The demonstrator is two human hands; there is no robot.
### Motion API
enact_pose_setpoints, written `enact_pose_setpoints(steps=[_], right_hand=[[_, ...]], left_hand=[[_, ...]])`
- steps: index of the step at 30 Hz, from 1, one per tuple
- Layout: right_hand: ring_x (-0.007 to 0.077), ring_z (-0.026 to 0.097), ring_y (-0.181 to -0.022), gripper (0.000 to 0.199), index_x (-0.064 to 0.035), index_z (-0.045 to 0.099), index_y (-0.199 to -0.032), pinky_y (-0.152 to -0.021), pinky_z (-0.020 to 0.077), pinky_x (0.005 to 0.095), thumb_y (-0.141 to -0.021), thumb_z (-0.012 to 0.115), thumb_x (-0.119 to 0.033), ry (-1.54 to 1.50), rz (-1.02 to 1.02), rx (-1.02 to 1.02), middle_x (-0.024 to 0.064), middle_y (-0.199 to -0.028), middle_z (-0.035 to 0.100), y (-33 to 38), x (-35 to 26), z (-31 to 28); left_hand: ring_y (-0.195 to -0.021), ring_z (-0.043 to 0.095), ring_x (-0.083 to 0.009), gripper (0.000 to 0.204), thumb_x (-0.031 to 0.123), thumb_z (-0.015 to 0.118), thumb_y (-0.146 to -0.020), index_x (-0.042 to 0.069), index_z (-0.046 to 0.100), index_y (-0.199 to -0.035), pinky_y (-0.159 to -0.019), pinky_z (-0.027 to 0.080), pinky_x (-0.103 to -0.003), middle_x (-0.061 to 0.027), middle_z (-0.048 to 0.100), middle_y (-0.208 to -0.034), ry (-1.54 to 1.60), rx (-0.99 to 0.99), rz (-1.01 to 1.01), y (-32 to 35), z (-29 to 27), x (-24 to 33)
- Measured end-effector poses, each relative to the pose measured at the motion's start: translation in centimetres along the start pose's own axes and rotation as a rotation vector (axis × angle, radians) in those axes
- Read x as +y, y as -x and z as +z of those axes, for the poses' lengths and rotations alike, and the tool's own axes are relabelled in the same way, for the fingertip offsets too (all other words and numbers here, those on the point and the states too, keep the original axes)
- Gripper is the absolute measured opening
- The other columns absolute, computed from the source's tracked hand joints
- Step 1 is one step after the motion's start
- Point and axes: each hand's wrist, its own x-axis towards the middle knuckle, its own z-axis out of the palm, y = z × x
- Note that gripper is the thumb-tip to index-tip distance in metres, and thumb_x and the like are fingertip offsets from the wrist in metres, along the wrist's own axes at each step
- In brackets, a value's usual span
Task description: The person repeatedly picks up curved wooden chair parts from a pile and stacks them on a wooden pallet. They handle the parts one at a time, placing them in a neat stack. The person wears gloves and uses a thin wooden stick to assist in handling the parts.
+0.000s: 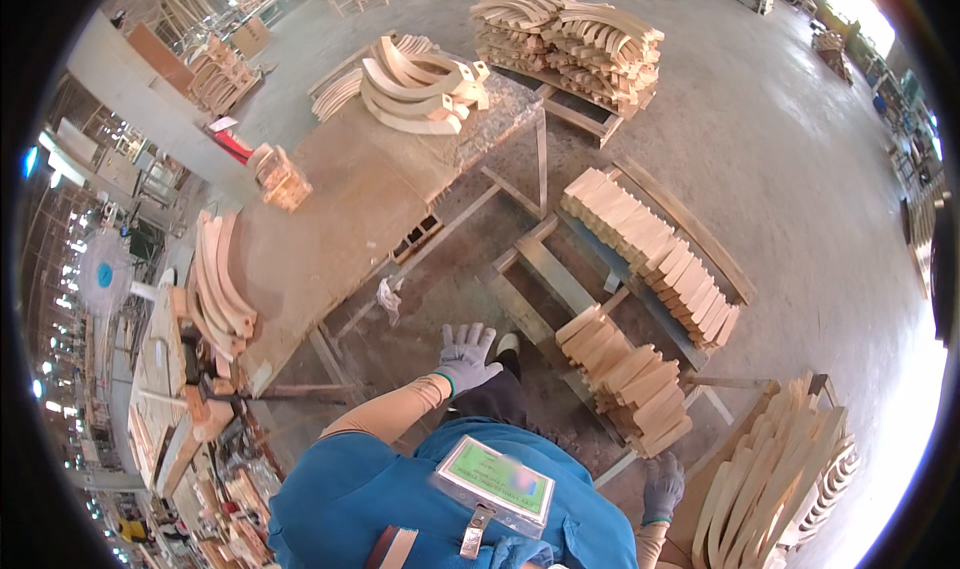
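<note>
My left hand (467, 359), in a grey work glove, hangs in front of my body with its fingers spread and nothing in it. At the lower right, my right hand (662, 487), also gloved, is held low with fingers stretched out and no object visible in it. It is nearest to a stack of long curved wooden pieces (765, 469) and the near end of a pile of short wooden pieces (625, 381). Beyond that pile, a longer row of similar pieces (655, 259) lies side by side.
A wooden workbench (345, 234) stands at left, bearing curved wooden parts (415, 89), more curved strips (220, 284) and a small wooden block (280, 177). A pallet frame (555, 274) lies ahead to the right. Farther off, a loaded pallet (605, 124) holds stacked curved parts.
</note>
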Motion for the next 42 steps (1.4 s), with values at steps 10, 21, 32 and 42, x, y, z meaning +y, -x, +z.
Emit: enact_pose_setpoints(steps=[10,21,32,42], right_hand=[[0.0388,0.056,-0.102,0.046,-0.0035,0.053,-0.120,-0.085,0.0456,0.0444,-0.086,0.059,-0.034,0.031,0.106,0.110,0.0214,-0.111,0.058,-8.2,-14.0,1.7],[0.0364,0.056,-0.103,0.052,-0.0066,0.052,-0.122,-0.090,0.0447,0.0438,-0.084,0.061,-0.041,0.321,0.396,-0.284,0.0188,-0.111,0.059,-8.9,-18.3,-1.1],[0.0364,0.055,-0.106,0.051,-0.0053,0.054,-0.120,-0.092,0.0439,0.0439,-0.085,0.059,-0.042,0.252,0.339,-0.232,0.0200,-0.111,0.059,-19.3,-18.1,-2.5],[0.0352,0.056,-0.107,0.053,-0.0086,0.051,-0.124,-0.092,0.0447,0.0439,-0.086,0.055,-0.046,0.326,0.453,-0.332,0.0181,-0.113,0.058,-40.2,-10.2,-9.3]], left_hand=[[-0.128,0.035,-0.0381,0.074,0.049,0.060,-0.077,0.006,0.041,-0.133,-0.108,0.017,-0.060,-0.0208,0.038,-0.139,-0.010,0.276,0.157,-17.2,-9.9,-12.8],[-0.135,0.024,-0.0422,0.088,0.044,0.066,-0.076,0.007,0.025,-0.144,-0.111,0.016,-0.057,-0.0197,0.022,-0.149,-0.178,0.338,0.023,-24.8,-7.3,-21.9],[-0.127,0.034,-0.0449,0.083,0.035,0.068,-0.077,0.002,0.027,-0.142,-0.107,0.024,-0.058,-0.0258,0.033,-0.139,0.001,0.438,0.029,-25.4,-9.7,-19.1],[-0.134,0.027,-0.0420,0.082,0.032,0.067,-0.080,0.004,0.024,-0.144,-0.112,0.019,-0.052,-0.0251,0.030,-0.144,0.263,0.368,0.324,-43.4,-18.9,2.9]])
